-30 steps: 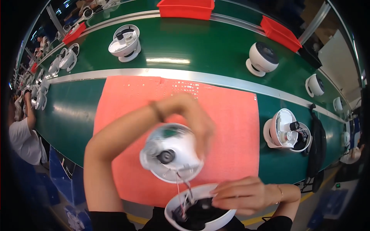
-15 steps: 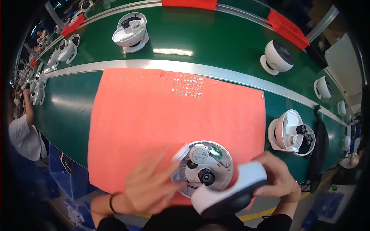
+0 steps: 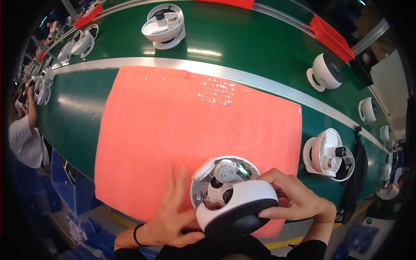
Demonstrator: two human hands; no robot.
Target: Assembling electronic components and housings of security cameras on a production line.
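My right hand (image 3: 297, 197) grips the right end of a rounded white cover with a black face (image 3: 236, 201), thumb on the black side and fingers on the white rim. Tilted, the cover hides the lower part of an open white round housing (image 3: 194, 197) on the pink foam mat. A motor (image 3: 225, 171), a small green board (image 3: 245, 170) and part of a black lens show inside that housing. My left hand (image 3: 171, 212), its fingers spread and slightly blurred, is beside the cover's left end; I cannot tell whether the thumb touches it.
The pink foam mat (image 3: 143, 130) carries rows of small screws (image 3: 216, 92). To the right stands another opened white camera unit (image 3: 327, 154). Beyond a metal rail, a green belt (image 3: 242, 41) bears several units and red trays (image 3: 331, 38). A person (image 3: 28, 138) works at far left.
The white-and-black cover has moved left and up over the open housing, hiding most of the lens. My left hand has shifted down beside it. The whole view has shifted slightly.
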